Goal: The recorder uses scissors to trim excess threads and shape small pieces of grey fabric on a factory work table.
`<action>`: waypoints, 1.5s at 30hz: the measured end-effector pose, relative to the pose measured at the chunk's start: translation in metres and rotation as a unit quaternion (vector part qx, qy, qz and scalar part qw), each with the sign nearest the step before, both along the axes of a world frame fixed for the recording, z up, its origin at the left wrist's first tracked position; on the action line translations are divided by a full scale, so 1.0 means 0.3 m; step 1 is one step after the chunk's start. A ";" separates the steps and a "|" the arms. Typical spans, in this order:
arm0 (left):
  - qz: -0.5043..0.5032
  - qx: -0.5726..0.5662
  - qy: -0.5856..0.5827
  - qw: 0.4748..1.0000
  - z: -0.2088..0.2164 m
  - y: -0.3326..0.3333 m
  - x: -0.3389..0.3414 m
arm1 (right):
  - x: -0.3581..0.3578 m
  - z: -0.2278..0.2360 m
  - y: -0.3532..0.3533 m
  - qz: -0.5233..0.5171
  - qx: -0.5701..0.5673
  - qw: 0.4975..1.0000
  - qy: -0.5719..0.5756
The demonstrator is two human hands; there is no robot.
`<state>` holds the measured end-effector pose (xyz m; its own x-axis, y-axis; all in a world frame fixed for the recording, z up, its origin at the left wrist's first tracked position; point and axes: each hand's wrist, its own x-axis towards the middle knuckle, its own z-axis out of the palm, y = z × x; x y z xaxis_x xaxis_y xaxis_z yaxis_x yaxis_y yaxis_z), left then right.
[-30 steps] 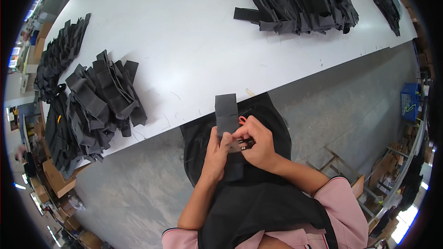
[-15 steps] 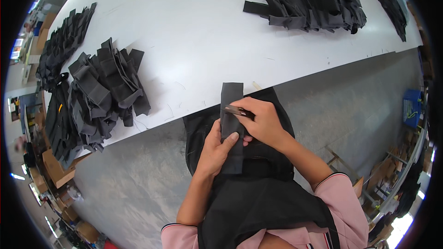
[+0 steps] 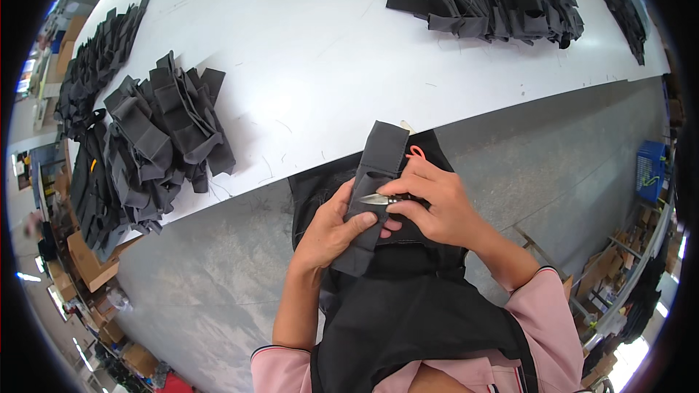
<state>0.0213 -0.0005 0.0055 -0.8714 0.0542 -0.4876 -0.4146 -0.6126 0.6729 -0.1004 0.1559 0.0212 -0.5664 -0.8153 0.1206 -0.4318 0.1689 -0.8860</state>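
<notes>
Both hands [image 3: 328,236] [image 3: 440,207] closed | left: strip [image 3: 384,151], long axis up-right | right: snips [image 3: 376,199] (pointing left)

Textile work is done in what appears to be a garment workshop, where bundles of dark fabric strips [image 3: 171,124] are heaped along the left side of a broad white surface [image 3: 313,65] and another large pile [image 3: 502,4] is gathered toward its far right. Loose thread ends [image 3: 283,127] are scattered on the surface. At its near edge, a single strip [image 3: 387,144] and a small pointed tool [image 3: 375,199] are held by a worker [image 3: 542,320] in a black apron [image 3: 415,320]. Cardboard cartons [image 3: 89,256] are clustered left of the surface; a blue plastic basket [image 3: 650,164] and crowded shelving [image 3: 615,269] are placed to its right, above a grey floor [image 3: 211,284].
</notes>
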 end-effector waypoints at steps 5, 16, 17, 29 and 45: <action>-0.040 -0.033 -0.003 0.999 -0.016 -0.016 0.012 | -0.003 -0.006 -0.004 0.025 0.029 0.996 0.087; -0.063 -0.023 -0.013 0.998 0.011 -0.029 0.011 | -0.039 0.020 -0.020 0.107 0.067 0.987 0.102; -0.068 -0.013 -0.015 0.998 0.012 -0.033 0.010 | -0.041 0.010 -0.022 0.109 0.055 0.989 0.088; -0.105 -0.033 -0.017 0.994 0.007 -0.035 0.015 | -0.035 0.001 -0.011 0.115 0.055 0.989 0.080; -0.102 0.067 -0.008 0.992 -0.002 -0.025 0.029 | -0.057 -0.006 0.003 0.166 0.055 0.981 0.083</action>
<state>0.0298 -0.0081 0.0048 -0.8276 0.2942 -0.4780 -0.5497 -0.5974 0.5840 -0.1174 0.1569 0.0195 -0.2474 -0.9647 0.0902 -0.6159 0.0847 -0.7833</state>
